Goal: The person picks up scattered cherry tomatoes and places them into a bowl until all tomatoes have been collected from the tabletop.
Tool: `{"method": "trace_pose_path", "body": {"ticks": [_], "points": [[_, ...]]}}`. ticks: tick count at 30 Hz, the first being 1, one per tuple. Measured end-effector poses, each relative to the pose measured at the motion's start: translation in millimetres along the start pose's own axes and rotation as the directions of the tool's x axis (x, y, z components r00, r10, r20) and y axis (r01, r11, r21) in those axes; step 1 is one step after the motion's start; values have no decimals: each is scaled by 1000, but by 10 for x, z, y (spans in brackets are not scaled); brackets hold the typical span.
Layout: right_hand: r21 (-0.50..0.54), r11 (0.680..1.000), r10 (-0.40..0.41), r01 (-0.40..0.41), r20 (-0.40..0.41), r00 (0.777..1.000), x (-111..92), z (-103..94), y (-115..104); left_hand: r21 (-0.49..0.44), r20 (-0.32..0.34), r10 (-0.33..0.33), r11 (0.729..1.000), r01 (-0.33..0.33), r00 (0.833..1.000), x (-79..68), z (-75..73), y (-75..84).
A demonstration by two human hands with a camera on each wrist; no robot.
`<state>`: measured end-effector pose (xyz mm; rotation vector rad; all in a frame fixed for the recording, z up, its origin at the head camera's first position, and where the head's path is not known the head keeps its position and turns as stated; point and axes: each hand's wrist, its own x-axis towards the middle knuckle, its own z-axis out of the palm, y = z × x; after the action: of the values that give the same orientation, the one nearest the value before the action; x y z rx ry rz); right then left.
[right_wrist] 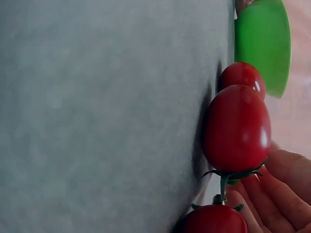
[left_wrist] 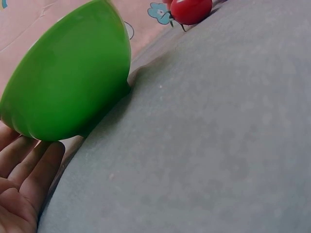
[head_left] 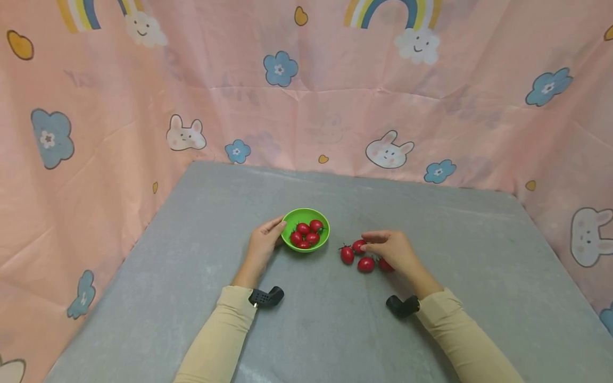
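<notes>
A green bowl (head_left: pixel 286 242) with several red cherry tomatoes (head_left: pixel 313 239) in it stands on the grey table. My left hand (head_left: pixel 261 246) holds the bowl's left side, thumb at the rim; in the left wrist view its fingers (left_wrist: pixel 46 170) touch the outside. To the right, several more cherry tomatoes (head_left: pixel 366 265) lie loose in a cluster. Above them is my right hand (head_left: pixel 395 250), thumb and fingers parted around the rear tomato (head_left: pixel 358 246). Part of another tomato (head_left: pixel 385 265) is hidden under this hand. In the right wrist view, a large tomato (right_wrist: pixel 236 128) covers the fingertips.
The grey table (head_left: pixel 316 330) reaches back to a pink curtain (head_left: pixel 306 117) printed with rabbits, flowers and rainbows, which also runs along both sides. A black wrist camera (head_left: pixel 266 297) sits on the left wrist, another wrist camera (head_left: pixel 402 306) on the right.
</notes>
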<state>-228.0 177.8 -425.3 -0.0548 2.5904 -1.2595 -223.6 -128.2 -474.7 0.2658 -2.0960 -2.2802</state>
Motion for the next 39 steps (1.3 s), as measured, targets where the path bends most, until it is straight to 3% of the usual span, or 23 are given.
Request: {"method": "trace_pose_path", "body": {"ticks": [16, 39], "points": [[-87, 996, -12, 15, 39, 999, 89, 39, -11, 7, 8, -12, 1000, 12, 1000, 1, -3, 11], [-97, 995, -26, 31, 52, 998, 91, 70, -36, -2, 12, -16, 1000, 16, 1000, -4, -3, 26]]}}
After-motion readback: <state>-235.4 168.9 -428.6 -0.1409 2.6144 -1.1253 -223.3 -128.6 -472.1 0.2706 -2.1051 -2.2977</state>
